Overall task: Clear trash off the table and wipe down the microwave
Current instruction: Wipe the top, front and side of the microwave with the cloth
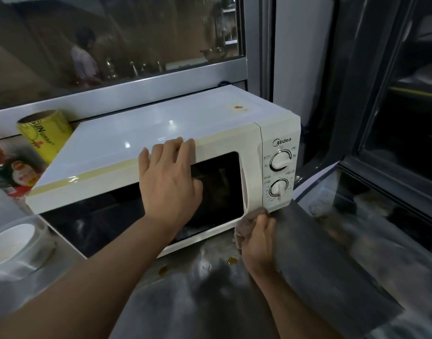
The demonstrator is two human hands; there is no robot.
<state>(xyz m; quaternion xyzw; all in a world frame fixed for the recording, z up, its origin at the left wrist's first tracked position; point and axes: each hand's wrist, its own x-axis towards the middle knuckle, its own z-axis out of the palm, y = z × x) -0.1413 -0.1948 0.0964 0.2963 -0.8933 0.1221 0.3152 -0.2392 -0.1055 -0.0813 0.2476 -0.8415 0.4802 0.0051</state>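
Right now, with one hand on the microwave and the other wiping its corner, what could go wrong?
The cloth in the right hand works just below the lower dial, so a stroke upward might turn it. The left hand presses on the microwave door, possibly leaving fresh smudges on the glass. Brown drips on the counter could get smeared by the cloth.

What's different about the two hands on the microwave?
The left hand lies flat with straight fingers on the microwave door's top edge, while the right hand curls around a brownish cloth. The left hand sits higher, over the dark window; the right hand is down at the door's bottom corner, below the knobs. Both touch the microwave's front.
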